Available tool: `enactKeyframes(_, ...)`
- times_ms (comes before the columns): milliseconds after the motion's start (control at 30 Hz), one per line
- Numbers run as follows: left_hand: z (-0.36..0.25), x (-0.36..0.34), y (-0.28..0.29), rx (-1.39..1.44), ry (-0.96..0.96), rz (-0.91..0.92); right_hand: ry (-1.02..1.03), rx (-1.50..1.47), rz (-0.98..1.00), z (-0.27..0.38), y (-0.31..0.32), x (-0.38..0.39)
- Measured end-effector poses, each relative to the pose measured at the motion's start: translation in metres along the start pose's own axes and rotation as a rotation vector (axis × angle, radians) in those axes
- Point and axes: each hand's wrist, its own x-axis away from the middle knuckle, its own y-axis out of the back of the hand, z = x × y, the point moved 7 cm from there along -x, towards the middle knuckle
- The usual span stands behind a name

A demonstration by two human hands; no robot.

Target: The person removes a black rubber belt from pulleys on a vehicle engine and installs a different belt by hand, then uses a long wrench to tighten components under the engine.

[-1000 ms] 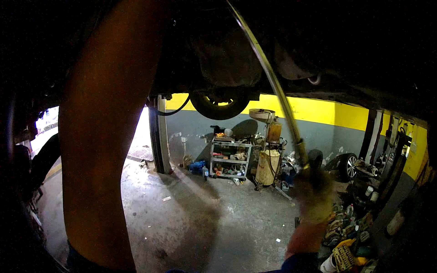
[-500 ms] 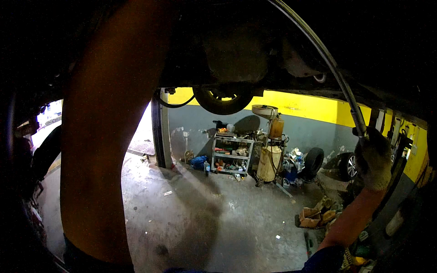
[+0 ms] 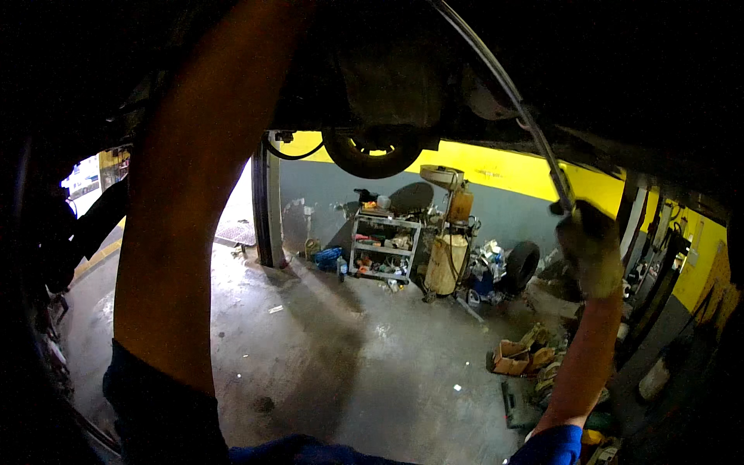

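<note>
My right hand, in a dirty, dark-backed work glove, is closed on the lower end of a long metal bar. The bar runs up and to the left, past the top edge, and its far end is out of sight. My left arm reaches up through the left of the picture, and its hand lies beyond the top edge. Overhead spreads the dark underside of a raised vehicle, too dim for its parts to show well. One of its wheels hangs at the far side.
Across the floor stand a grey tool cart and an oil drainer with a wide pan. A loose tyre leans beside them. On the right are a cardboard box and a dark flat case. A post rises left of centre.
My right hand and the lower end of the bar have moved left and slightly up in the picture. The whole view has also shifted a little, with the background sitting higher.
</note>
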Motion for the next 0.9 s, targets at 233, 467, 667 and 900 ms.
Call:
enactKeyframes(233, 0.057, 0.021, 0.043, 0.593, 0.332, 0.079, -0.207, -0.167, 0.141, -0.005, -0.092, 0.025)
enactKeyframes(467, 0.050, -0.009, -0.032, 0.081, -0.022, -0.051, 0.044, -0.513, 0.420, 0.039, -0.320, 0.069)
enactKeyframes(667, 0.014, 0.055, 0.061, 0.659, 0.269, 0.078, 0.163, -0.829, 0.281, 0.093, -0.420, 0.051)
enactKeyframes(900, 0.019, 0.059, 0.050, 0.309, 0.289, 0.113, 0.048, -1.254, 0.418, 0.136, -0.464, 0.039)
